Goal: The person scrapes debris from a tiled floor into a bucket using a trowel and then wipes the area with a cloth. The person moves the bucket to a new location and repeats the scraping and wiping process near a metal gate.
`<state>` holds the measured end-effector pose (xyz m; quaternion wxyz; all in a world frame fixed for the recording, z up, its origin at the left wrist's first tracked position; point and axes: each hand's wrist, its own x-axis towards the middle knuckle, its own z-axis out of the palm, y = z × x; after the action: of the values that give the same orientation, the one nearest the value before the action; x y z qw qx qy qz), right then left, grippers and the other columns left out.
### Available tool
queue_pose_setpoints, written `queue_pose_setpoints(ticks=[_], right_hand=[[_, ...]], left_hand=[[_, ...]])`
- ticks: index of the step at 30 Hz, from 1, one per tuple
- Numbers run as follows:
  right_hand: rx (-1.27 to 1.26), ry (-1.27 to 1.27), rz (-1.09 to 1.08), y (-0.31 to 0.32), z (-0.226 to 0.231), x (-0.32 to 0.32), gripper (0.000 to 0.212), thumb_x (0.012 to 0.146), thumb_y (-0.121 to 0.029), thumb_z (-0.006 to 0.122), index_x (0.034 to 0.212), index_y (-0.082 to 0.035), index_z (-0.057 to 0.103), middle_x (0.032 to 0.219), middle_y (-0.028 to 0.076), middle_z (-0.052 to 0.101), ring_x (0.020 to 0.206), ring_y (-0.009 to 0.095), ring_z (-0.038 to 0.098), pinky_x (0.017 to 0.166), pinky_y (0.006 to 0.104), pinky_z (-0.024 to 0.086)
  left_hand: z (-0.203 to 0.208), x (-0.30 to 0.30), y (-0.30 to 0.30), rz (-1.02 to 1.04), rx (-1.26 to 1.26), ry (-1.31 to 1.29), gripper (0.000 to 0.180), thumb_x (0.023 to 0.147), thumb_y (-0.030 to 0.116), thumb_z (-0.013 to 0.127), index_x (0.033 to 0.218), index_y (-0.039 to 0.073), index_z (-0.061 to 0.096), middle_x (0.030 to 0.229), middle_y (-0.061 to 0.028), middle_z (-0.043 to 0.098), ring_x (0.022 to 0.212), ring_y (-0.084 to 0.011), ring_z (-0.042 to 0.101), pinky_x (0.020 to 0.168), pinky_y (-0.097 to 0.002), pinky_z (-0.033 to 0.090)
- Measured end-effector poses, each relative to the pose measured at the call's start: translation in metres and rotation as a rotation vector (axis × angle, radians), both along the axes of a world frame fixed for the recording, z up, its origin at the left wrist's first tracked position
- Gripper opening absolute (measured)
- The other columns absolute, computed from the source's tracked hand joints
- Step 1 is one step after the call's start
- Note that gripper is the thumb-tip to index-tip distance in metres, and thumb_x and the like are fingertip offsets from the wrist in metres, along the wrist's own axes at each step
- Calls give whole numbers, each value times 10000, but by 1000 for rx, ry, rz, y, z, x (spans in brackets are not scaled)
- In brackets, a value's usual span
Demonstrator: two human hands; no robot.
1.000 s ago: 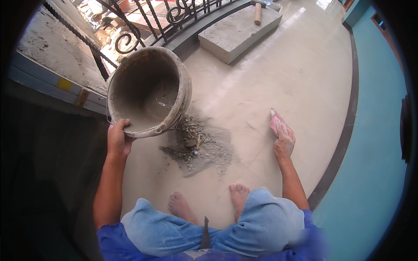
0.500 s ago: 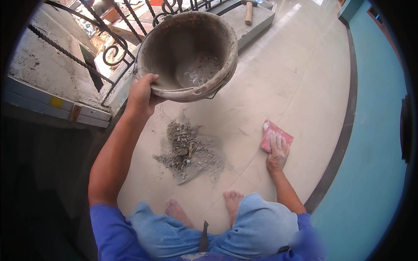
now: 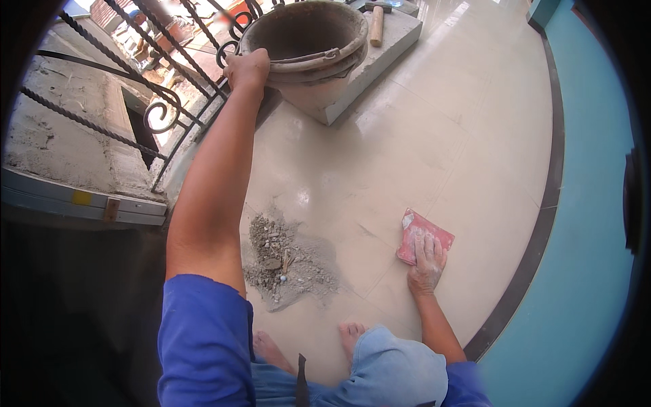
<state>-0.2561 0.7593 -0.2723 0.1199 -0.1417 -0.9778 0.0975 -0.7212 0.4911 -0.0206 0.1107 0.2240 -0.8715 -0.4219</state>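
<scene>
Left hand (image 3: 247, 70) is clenched on the near rim of a round, cement-crusted bucket (image 3: 305, 37), arm fully extended. Bucket is grey-brown, caked inside and out, with a thin wire bail lying along its rim; it sits at the near edge of a stone slab (image 3: 352, 81). Beyond the bucket on the slab lies a wooden-handled hammer (image 3: 377, 20). Right hand (image 3: 426, 261) lies flat, fingers spread, pressing a red pad (image 3: 420, 234) to the tiled floor (image 3: 420, 136), well short of the bucket. Debris pile (image 3: 285, 261) lies nearer still.
</scene>
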Motion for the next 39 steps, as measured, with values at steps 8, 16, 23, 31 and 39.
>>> queue_pose_setpoints(ticks=[8,16,23,31,39], right_hand=[[-9,4,11,1,-3,0,585,820,-7,571,1390,-118,640,1467,150,580,1392,398,466,1181,599,272],[-13,40,20,2,-4,1,550,842,-21,565,1384,-85,640,1450,167,594,1386,408,474,1175,597,274],[-35,24,33,4,-6,2,621,809,7,529,1423,-57,598,1493,166,560,1420,408,441,1191,595,251],[-17,25,23,3,-4,1,562,851,-31,551,1410,-57,611,1464,175,581,1381,421,474,1172,602,274],[-49,70,40,3,-2,2,543,847,-32,571,1387,-50,626,1441,168,598,1375,415,480,1166,602,286]], left_hand=[[21,17,-18,-96,-464,3,485,844,276,608,1276,61,662,1449,-186,508,1318,-378,513,1071,-459,481],[32,4,-18,-161,-288,-33,406,804,143,633,1169,-28,687,1235,-275,685,1166,-385,677,1015,-427,535],[39,-21,-28,-103,-170,32,291,823,171,698,1009,-51,731,1036,-216,752,1072,-297,731,891,-399,596],[29,-3,-19,-163,358,13,352,862,32,595,1186,-104,590,1165,-232,677,1036,-365,717,827,-469,628],[59,17,-17,-298,732,-78,256,929,-38,499,1166,-109,565,1143,-239,602,1041,-385,672,899,-490,638]])
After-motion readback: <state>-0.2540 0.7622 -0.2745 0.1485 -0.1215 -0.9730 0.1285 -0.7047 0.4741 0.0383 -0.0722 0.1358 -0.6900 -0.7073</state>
